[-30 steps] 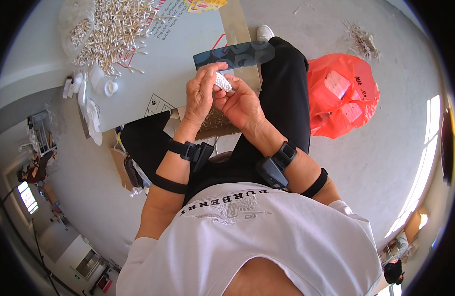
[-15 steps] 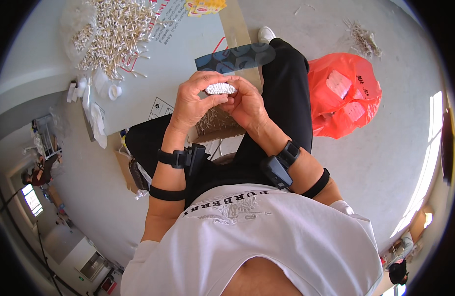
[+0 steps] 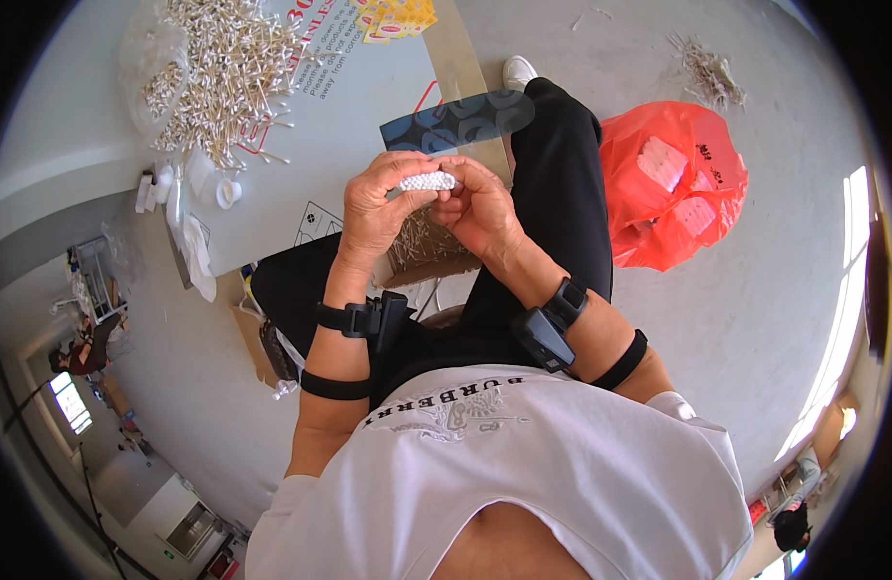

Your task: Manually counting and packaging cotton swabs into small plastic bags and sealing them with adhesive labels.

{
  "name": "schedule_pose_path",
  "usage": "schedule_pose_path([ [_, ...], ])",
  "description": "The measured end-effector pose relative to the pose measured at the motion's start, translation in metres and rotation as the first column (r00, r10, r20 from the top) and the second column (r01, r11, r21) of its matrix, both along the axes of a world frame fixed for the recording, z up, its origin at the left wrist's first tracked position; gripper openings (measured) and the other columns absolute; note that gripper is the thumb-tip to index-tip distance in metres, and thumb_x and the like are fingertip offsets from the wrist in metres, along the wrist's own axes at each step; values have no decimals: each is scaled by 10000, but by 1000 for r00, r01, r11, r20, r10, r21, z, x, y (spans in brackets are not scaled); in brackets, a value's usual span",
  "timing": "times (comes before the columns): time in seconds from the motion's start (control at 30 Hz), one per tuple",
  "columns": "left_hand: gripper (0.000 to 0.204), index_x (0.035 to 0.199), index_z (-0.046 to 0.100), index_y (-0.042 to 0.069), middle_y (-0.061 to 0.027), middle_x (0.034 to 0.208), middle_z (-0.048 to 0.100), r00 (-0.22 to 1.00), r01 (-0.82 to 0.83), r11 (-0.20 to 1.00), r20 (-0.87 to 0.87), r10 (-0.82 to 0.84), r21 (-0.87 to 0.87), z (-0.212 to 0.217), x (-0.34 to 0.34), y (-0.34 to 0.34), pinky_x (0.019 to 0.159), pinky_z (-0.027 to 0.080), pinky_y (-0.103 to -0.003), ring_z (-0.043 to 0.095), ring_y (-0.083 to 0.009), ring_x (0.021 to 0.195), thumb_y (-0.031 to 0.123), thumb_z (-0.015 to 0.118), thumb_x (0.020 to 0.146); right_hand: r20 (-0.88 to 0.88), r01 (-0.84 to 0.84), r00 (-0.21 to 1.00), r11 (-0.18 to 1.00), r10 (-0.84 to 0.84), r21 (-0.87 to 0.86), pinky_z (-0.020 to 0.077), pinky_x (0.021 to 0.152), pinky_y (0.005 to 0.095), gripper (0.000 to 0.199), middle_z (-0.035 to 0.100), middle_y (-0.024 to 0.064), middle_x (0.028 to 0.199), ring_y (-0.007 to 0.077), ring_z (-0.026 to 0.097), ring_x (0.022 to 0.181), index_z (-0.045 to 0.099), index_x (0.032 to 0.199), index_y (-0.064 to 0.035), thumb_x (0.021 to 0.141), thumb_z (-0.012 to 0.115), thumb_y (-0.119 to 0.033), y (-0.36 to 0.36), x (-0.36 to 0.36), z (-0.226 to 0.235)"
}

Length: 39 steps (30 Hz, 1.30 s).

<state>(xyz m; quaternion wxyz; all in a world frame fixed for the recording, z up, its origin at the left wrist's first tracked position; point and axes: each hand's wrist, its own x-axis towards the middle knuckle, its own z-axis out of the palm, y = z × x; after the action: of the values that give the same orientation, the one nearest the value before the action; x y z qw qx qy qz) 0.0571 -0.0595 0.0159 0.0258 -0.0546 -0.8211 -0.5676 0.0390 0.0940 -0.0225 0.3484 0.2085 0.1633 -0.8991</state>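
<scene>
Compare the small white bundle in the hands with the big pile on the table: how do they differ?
The white bundle is small and tightly packed, ends aligned; the pile is large, loose and scattered. The bundle is pinched between left hand and right hand; the pile lies on the table. Both seem made of thin pale sticks.

The scene is being viewed from a single fisheye camera worn on the head, facing steeply down over the chest and lap. The left hand and right hand are being seen close, near the centre. The worktop and floor are being bent toward the rim.
</scene>
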Motion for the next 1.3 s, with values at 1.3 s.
schedule_pose_path([
  [1.3,188,1012,682,-18,-81,1021,682,975,-115,945,218,49,305,-10,-3,3,779,538,-261,641,-132,900,32,716,833,-342,109,938,888,57,447,400,558,186,248,616,7,755,52,513,622,661,1019,-1,945,592,-228,-6,4,-3],
])
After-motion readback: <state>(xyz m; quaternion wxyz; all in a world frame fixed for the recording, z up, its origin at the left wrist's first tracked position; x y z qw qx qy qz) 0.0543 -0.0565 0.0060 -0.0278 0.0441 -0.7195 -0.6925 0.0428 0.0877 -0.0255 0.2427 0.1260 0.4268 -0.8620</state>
